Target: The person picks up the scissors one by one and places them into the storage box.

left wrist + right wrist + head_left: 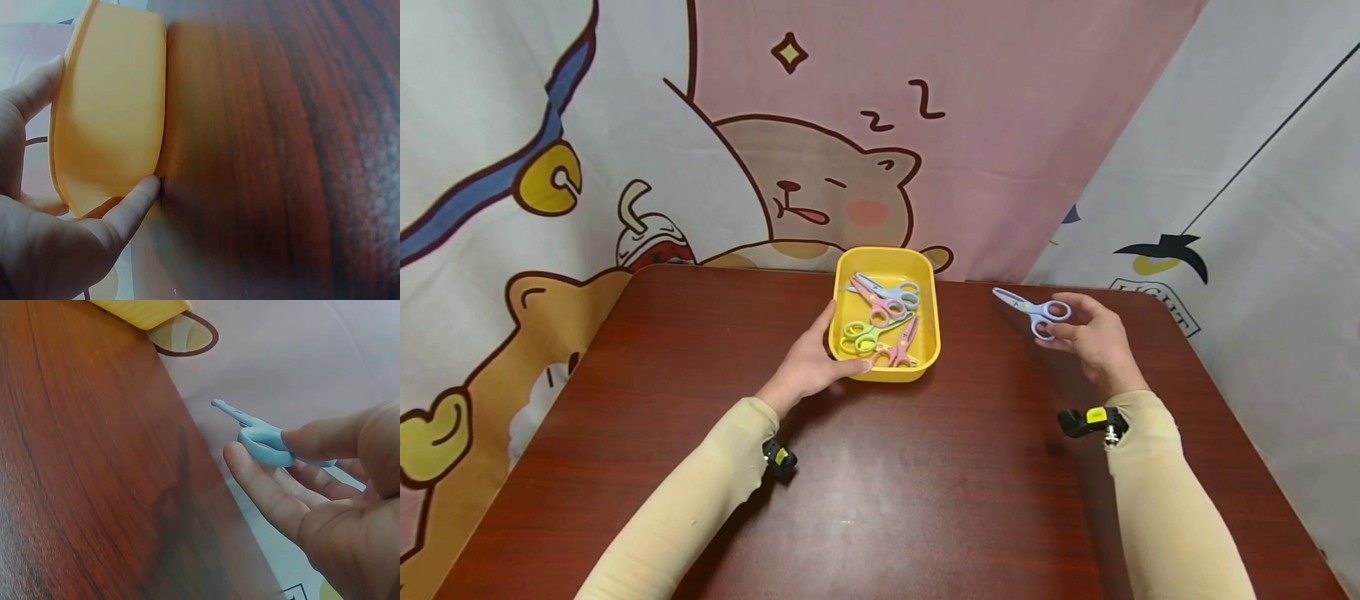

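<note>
A yellow plastic bin (934,333) stands toward the back of the table with pink, blue and green children's scissors inside. My left hand (808,358) grips its near left corner, the thumb over the near rim. In the left wrist view the fingers and thumb (134,203) span the bin's side wall (115,94). Off to the right, my right hand (1097,342) pinches light blue scissors (1026,307) by the handle loops, blades pointing left toward the bin. The right wrist view has these scissors (269,445) held above the table between thumb and fingers, their shadow on the wood below.
The dark red-brown wooden table (880,500) ends at the back against a cartoon-printed cloth (992,150). More cloth hangs along the left and right sides. Small black cameras (780,460) are strapped to both wrists over pale sleeves.
</note>
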`<state>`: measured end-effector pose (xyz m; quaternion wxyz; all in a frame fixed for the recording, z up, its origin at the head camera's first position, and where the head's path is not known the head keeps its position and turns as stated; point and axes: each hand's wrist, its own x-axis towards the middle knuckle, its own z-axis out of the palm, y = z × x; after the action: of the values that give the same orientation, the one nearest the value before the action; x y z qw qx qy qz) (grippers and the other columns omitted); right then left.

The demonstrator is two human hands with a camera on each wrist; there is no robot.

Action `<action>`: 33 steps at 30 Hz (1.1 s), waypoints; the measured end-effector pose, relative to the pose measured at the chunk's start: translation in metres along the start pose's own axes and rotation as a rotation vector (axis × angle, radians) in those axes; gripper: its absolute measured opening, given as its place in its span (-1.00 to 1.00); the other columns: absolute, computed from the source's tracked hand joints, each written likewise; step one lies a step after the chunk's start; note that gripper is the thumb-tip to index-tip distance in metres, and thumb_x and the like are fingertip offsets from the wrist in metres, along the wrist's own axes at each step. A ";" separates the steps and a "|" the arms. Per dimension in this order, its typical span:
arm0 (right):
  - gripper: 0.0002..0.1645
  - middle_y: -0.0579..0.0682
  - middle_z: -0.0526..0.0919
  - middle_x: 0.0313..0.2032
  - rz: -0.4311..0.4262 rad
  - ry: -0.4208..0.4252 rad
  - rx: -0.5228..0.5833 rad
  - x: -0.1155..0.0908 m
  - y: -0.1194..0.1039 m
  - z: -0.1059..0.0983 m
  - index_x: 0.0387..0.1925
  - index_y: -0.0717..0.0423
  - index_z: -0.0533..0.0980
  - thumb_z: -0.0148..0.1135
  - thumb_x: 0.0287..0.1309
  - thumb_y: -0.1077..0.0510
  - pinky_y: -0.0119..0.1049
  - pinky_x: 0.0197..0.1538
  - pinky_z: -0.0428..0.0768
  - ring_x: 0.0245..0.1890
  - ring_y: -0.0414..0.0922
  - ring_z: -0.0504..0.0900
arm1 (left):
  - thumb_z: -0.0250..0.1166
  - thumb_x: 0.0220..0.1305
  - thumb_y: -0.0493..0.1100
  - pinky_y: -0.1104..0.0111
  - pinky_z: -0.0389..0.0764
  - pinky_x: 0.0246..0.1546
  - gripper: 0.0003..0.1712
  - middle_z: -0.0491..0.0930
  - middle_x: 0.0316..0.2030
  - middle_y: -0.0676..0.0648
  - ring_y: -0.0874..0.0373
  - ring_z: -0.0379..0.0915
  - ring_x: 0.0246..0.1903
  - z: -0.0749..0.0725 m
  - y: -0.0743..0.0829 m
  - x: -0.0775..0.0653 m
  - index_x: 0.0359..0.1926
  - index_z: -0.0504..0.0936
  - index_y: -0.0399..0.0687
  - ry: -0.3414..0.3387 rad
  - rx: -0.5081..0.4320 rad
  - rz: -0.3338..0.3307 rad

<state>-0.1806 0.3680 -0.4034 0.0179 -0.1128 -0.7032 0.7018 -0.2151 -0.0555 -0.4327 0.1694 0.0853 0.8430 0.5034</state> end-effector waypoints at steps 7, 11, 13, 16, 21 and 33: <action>-0.41 0.13 0.44 0.00 -0.010 -0.026 0.054 -0.002 -0.006 0.006 0.16 0.03 0.45 0.17 0.25 0.61 -0.17 -0.18 0.76 -0.28 -0.15 0.79 | 0.64 0.06 0.02 -0.02 0.12 0.51 0.41 0.04 0.62 -0.10 -0.03 0.04 0.54 0.000 0.001 0.000 0.69 -0.17 0.15 -0.004 -0.003 -0.001; -0.42 0.12 0.46 -0.02 -0.021 -0.033 0.056 -0.003 -0.010 0.010 0.16 0.04 0.45 0.16 0.26 0.61 -0.17 -0.17 0.76 -0.26 -0.14 0.79 | 0.63 0.07 0.01 -0.02 0.13 0.51 0.40 0.04 0.62 -0.11 -0.03 0.05 0.54 0.001 0.001 0.000 0.69 -0.17 0.15 -0.003 -0.002 0.003; -0.42 0.13 0.46 -0.02 -0.028 -0.035 0.046 -0.004 -0.012 0.012 0.17 0.05 0.44 0.15 0.26 0.61 -0.16 -0.16 0.76 -0.26 -0.14 0.79 | 0.63 0.07 0.00 -0.03 0.13 0.51 0.40 0.05 0.62 -0.10 -0.03 0.05 0.53 0.001 0.001 0.000 0.69 -0.17 0.15 -0.003 -0.001 0.002; -0.44 0.13 0.47 -0.02 -0.032 -0.040 0.048 -0.004 -0.015 0.016 0.21 0.13 0.42 0.14 0.27 0.60 -0.16 -0.15 0.75 -0.26 -0.14 0.79 | 0.63 0.07 0.01 -0.03 0.14 0.50 0.40 0.05 0.61 -0.10 -0.04 0.05 0.53 0.001 0.001 0.000 0.69 -0.17 0.16 -0.003 0.000 -0.001; -0.41 0.12 0.49 0.01 -0.024 -0.051 0.060 -0.005 -0.021 0.021 0.26 0.17 0.39 0.17 0.27 0.58 -0.17 -0.13 0.75 -0.24 -0.11 0.79 | 0.63 0.07 0.00 -0.04 0.15 0.50 0.40 0.05 0.61 -0.11 -0.04 0.06 0.53 0.001 0.001 -0.001 0.69 -0.17 0.15 -0.003 -0.003 -0.002; -0.47 0.08 0.58 -0.06 -0.068 -0.087 0.037 -0.005 -0.033 0.034 0.18 0.13 0.44 0.20 0.26 0.56 -0.14 -0.13 0.75 -0.26 -0.11 0.79 | 0.63 0.08 0.00 -0.04 0.15 0.50 0.39 0.06 0.61 -0.13 -0.06 0.06 0.53 0.000 0.003 -0.002 0.69 -0.16 0.13 -0.002 -0.002 0.004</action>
<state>-0.1865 0.3339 -0.3703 0.0135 -0.0577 -0.6935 0.7180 -0.2132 -0.0546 -0.4301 0.1696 0.0873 0.8421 0.5045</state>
